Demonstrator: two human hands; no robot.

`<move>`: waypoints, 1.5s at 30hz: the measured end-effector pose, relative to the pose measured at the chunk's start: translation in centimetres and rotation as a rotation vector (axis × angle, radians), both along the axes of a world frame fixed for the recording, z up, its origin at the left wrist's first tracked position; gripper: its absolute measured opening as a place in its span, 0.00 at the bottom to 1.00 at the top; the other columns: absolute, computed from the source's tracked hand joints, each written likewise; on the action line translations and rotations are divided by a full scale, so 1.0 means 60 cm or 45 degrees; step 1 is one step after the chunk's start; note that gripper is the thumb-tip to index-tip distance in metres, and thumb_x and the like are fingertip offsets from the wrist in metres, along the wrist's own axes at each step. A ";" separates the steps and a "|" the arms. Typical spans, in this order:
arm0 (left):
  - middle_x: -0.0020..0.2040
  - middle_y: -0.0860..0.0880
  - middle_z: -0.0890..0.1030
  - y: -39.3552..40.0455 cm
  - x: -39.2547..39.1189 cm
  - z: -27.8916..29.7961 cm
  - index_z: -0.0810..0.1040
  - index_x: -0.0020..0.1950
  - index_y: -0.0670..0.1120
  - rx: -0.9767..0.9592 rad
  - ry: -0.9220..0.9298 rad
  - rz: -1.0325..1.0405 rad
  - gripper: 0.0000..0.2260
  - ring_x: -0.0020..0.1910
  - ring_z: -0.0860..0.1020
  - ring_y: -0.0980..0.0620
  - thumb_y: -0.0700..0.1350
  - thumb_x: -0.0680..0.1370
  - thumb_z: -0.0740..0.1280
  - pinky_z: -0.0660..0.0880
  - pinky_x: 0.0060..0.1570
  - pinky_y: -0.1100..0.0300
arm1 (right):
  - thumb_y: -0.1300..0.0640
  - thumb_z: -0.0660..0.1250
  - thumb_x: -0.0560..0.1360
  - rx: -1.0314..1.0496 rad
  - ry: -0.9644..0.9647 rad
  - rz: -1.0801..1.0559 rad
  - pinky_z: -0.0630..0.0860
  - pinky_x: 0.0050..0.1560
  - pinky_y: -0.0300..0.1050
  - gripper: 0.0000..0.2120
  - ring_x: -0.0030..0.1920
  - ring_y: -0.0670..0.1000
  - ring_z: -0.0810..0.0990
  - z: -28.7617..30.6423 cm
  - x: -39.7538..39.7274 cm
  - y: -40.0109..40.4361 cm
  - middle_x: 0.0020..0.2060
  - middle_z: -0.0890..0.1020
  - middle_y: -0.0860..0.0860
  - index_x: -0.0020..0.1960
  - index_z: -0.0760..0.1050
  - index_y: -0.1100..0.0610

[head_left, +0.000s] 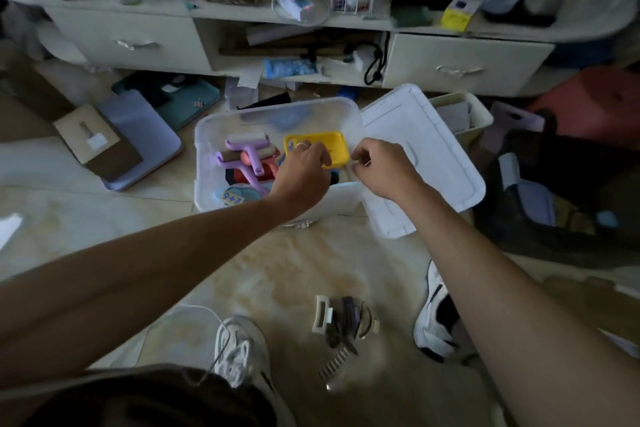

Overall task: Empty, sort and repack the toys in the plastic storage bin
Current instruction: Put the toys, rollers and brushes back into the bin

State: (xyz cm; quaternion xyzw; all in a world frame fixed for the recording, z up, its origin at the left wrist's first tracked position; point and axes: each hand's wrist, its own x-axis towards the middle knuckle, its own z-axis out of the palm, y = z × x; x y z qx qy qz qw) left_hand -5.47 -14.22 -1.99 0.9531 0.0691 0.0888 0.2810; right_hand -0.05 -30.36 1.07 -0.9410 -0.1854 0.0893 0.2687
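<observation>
A clear plastic storage bin (pixel 211 135) stands on the floor with its white lid (pixel 433 149) lying beside it on the right. Inside lie purple rollers (pixel 247 149), a red toy, a blue number card (pixel 239 196) and a yellow tray (pixel 337 146). My left hand (pixel 304 170) reaches into the bin and grips the yellow tray at its near edge. My right hand (pixel 384 166) hovers over the bin's right rim, its fingers pinching something small and thin that I cannot make out.
A pile of hair clips and a comb (pixel 341 326) lies on the tiled floor between my shoes (pixel 239 354). A cluttered white cabinet (pixel 138 42) stands behind the bin. Boxes and a board (pixel 138 135) lie left, dark bags (pixel 554 198) right.
</observation>
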 end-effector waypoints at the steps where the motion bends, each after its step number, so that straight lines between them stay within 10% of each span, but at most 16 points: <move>1: 0.49 0.45 0.76 -0.008 -0.017 0.005 0.77 0.48 0.46 -0.011 0.017 0.019 0.08 0.48 0.73 0.45 0.39 0.72 0.62 0.69 0.43 0.55 | 0.58 0.68 0.76 0.002 0.003 -0.005 0.78 0.54 0.46 0.11 0.54 0.55 0.80 0.008 -0.011 -0.001 0.53 0.82 0.54 0.58 0.80 0.55; 20: 0.52 0.43 0.77 -0.087 -0.197 0.001 0.76 0.53 0.43 -0.234 0.136 0.273 0.11 0.50 0.74 0.45 0.38 0.71 0.64 0.70 0.46 0.54 | 0.59 0.67 0.77 0.058 -0.003 -0.047 0.76 0.49 0.43 0.07 0.52 0.55 0.81 0.008 -0.173 -0.002 0.51 0.83 0.54 0.54 0.80 0.56; 38: 0.66 0.42 0.71 -0.091 -0.214 -0.297 0.71 0.69 0.48 -0.265 0.711 0.279 0.22 0.56 0.75 0.46 0.38 0.74 0.64 0.71 0.48 0.59 | 0.56 0.69 0.76 -0.216 0.518 -0.292 0.74 0.46 0.44 0.15 0.54 0.57 0.78 -0.353 -0.199 -0.058 0.56 0.79 0.55 0.62 0.75 0.53; 45: 0.70 0.38 0.63 -0.112 -0.247 -0.382 0.57 0.79 0.55 -0.554 1.194 0.200 0.35 0.61 0.73 0.38 0.46 0.76 0.70 0.74 0.53 0.58 | 0.45 0.75 0.70 -0.276 1.061 -0.565 0.76 0.61 0.53 0.39 0.65 0.63 0.71 -0.463 -0.260 -0.086 0.71 0.67 0.58 0.76 0.59 0.37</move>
